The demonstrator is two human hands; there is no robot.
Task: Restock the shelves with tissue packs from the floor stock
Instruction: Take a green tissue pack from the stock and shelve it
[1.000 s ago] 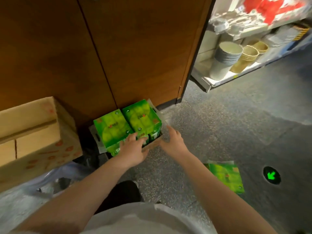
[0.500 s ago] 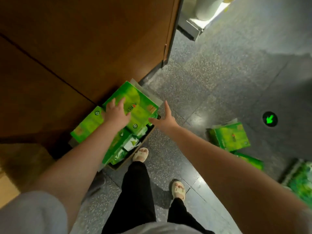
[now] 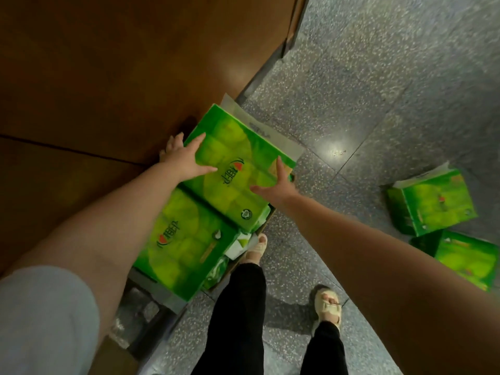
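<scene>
The person had stood up; both hands, the left hand (image 3: pixel 181 160) and right hand (image 3: pixel 276 185), now clasped opposite edges of the upper tissue pack (image 3: pixel 238 169) atop the floor carton (image 3: pixel 266 227), lifting begun.

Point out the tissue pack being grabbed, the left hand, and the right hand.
gripped tissue pack (image 3: pixel 232 169): head view, green top face.
left hand (image 3: pixel 184 161): head view, back of hand.
right hand (image 3: pixel 278 185): head view, back of hand.
</scene>
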